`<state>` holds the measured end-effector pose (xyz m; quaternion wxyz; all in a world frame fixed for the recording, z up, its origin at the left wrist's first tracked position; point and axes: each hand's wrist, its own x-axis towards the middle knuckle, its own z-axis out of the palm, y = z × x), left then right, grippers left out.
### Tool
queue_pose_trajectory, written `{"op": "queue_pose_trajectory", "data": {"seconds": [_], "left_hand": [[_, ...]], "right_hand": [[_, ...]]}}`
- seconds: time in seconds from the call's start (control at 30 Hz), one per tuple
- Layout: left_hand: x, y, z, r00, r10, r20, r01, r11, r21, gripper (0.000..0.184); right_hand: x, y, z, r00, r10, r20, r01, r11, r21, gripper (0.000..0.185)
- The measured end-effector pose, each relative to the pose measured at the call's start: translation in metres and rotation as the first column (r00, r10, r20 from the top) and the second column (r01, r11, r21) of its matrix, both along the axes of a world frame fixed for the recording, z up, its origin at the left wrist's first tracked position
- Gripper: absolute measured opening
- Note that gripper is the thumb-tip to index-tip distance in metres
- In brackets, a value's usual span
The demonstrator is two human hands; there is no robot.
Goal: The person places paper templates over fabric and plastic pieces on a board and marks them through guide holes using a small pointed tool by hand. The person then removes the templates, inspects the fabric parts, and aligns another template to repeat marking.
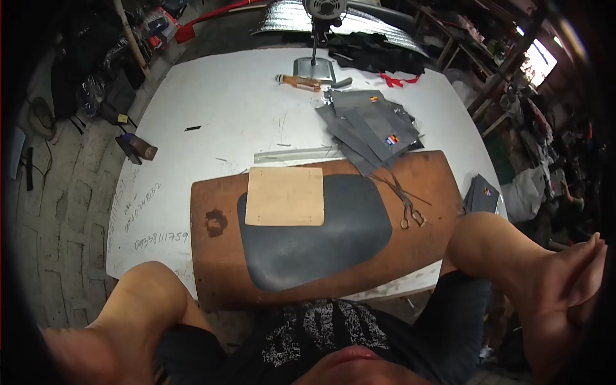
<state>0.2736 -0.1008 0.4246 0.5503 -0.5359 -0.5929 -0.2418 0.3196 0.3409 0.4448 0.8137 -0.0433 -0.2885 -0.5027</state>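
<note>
My left hand [80, 356] is raised at the lower left edge, smeared by motion, its fingers unclear. My right hand [568, 279] is up at the right edge; its fingertips come together and nothing shows between them. Both are away from the table. Between my arms lies a curved brown board [423, 186] with a dark rounded pad [321, 253] on it. A beige rectangular sheet [285, 196] overlaps the pad's upper left. Scissors [407, 204] rest on the board's right side. Dark grey flat pieces [375, 128] with small coloured labels are piled behind it.
The white table [186, 122] carries a metal strip [295, 156], an amber bottle-like item [298, 82] and a machine on a stand [314, 67]. More grey pieces [481, 194] lie at the right edge. Black fabric [378, 54] sits at the back.
</note>
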Motion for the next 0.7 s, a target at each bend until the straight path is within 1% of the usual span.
{"op": "queue_pose_trajectory", "data": {"seconds": [0.1,0.27,0.4,0.5,0.57,0.7], "left_hand": [[-0.002,0.0,0.004,0.999,-0.011,0.044,0.011,1.0,0.0,0.056],[0.008,-0.001,0.009,0.999,-0.024,0.048,0.024,1.0,-0.005,0.056],[0.029,-0.001,0.001,1.0,0.004,-0.002,-0.004,1.0,-0.001,0.056],[0.04,0.0,-0.013,0.999,0.023,-0.033,-0.023,1.0,0.002,0.056],[0.043,0.0,-0.02,0.999,0.035,-0.029,-0.035,0.999,0.004,0.056],[0.043,0.002,-0.029,0.998,0.062,-0.018,-0.062,0.998,0.004,0.055]], "right_hand": [[0.0,-0.006,0.002,0.987,0.107,0.121,-0.108,0.994,-0.003,0.029],[0.008,-0.014,0.001,0.933,0.259,0.251,-0.264,0.964,-0.012,0.024],[0.014,-0.019,-0.007,0.871,0.364,0.329,-0.39,0.921,0.014,0.021],[0.018,-0.02,-0.016,0.774,0.471,0.422,-0.525,0.851,0.011,0.019],[0.019,-0.02,-0.023,0.678,0.541,0.498,-0.613,0.79,-0.025,0.018],[0.008,-0.027,-0.035,0.46,0.625,0.631,-0.739,0.664,-0.119,0.017]]}}
